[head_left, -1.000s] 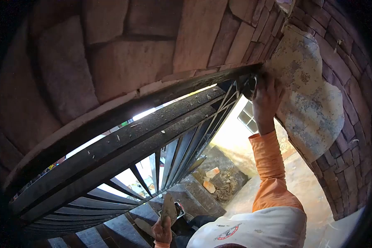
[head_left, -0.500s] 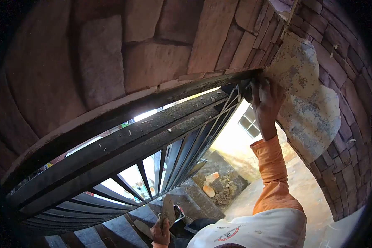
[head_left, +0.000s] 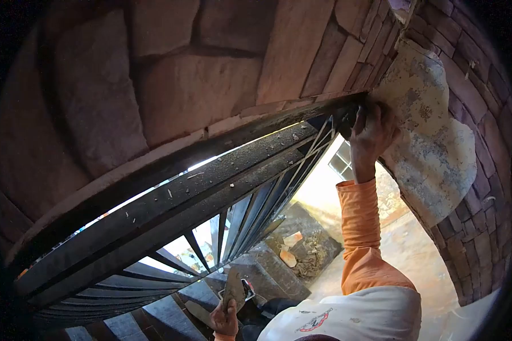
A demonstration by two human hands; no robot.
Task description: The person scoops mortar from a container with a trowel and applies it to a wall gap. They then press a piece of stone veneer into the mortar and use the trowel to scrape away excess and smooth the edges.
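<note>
At the bottom, my left hand (head_left: 226, 323) is closed around the lower end of a flat trowel-like tool (head_left: 233, 288), its blade pointing up. My right hand (head_left: 374, 132), in an orange sleeve, reaches up to the corner where the stone-clad wall (head_left: 205, 85) meets a bare plaster patch (head_left: 432, 153). Its fingers are bent against something dark at the wall's lower edge; what they hold is hidden in shadow. Just left of that hand ends a dark metal ledge (head_left: 210, 176) with crumbs on it.
Dark metal bars (head_left: 196, 244) slant below the ledge. Dark steps (head_left: 170, 318) lie under them. Rubble with orange-brown pieces (head_left: 288, 258) sits on the floor below. More stone cladding (head_left: 483, 250) curves down the right side. A small window (head_left: 341, 162) shows beyond my right forearm.
The view has shifted slightly. My right hand has moved a little to the right and down, its fingers more bent. My left hand still holds the tool, now a little farther right.
</note>
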